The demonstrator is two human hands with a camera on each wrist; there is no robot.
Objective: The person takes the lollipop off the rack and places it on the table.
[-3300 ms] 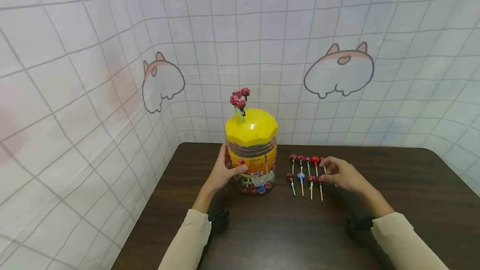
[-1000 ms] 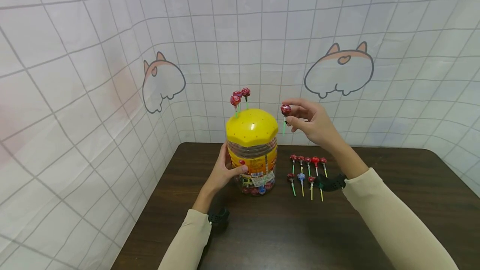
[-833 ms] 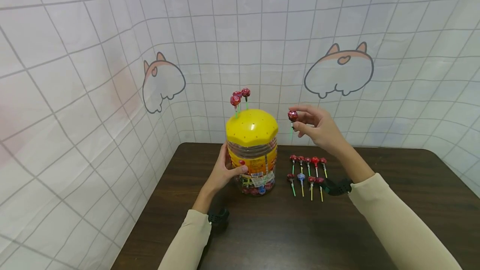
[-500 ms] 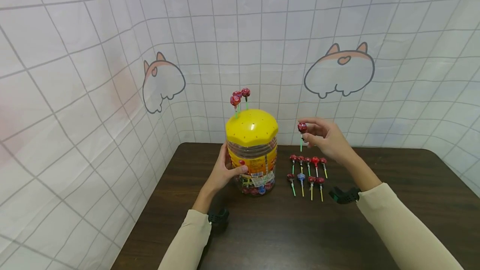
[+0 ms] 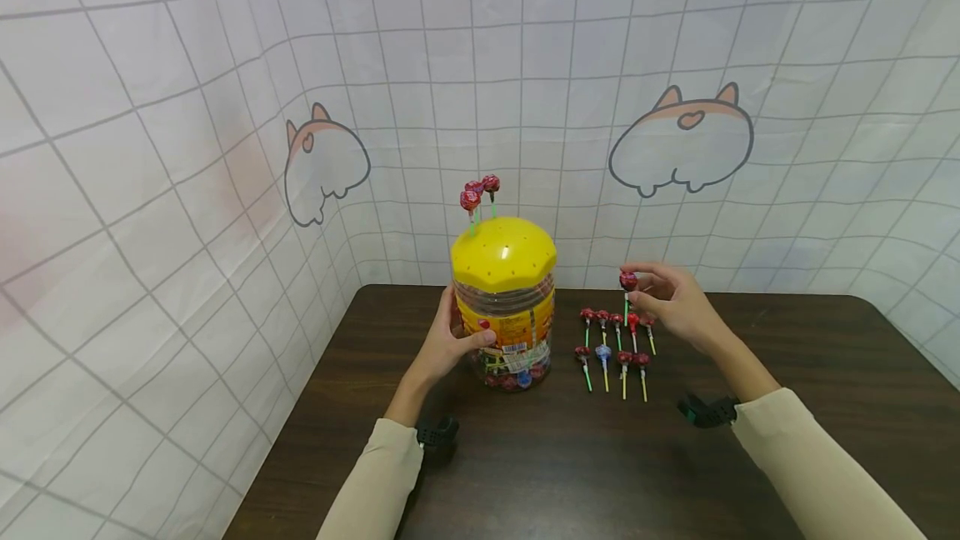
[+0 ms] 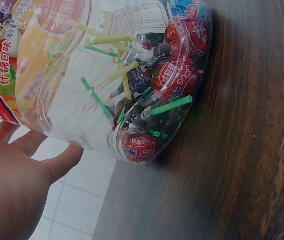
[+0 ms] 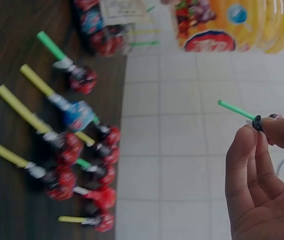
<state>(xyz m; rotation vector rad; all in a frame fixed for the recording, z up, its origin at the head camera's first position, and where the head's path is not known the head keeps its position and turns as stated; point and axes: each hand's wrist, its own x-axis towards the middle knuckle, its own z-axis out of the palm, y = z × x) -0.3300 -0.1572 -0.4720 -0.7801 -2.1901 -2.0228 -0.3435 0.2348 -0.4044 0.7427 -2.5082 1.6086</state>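
Observation:
My left hand (image 5: 441,347) holds a clear plastic candy jar (image 5: 504,315) upright by its side, thumb across the front and the other fingers behind. Inside the jar more wrapped lollipops (image 6: 174,77) show. On its domed yellow lid (image 5: 506,252), dotted with small holes, three red lollipops (image 5: 470,201) stand on green sticks at the left. My right hand (image 5: 678,307) pinches a red-wrapped lollipop (image 5: 627,281) just below its head, green stick (image 7: 235,108) pointing down. It hovers above the back row of lollipops (image 5: 602,317).
Two rows of lollipops lie right of the jar; the front row includes a blue one (image 5: 603,353). The dark wooden table (image 5: 555,457) reaches back to a white grid-patterned curtain (image 5: 555,107). A dark band (image 5: 708,412) sits at my right wrist.
My right hand has taken one lollipop out of the lid, leaving three of the former four there. It has carried it right and down towards the rows. My left hand stays put.

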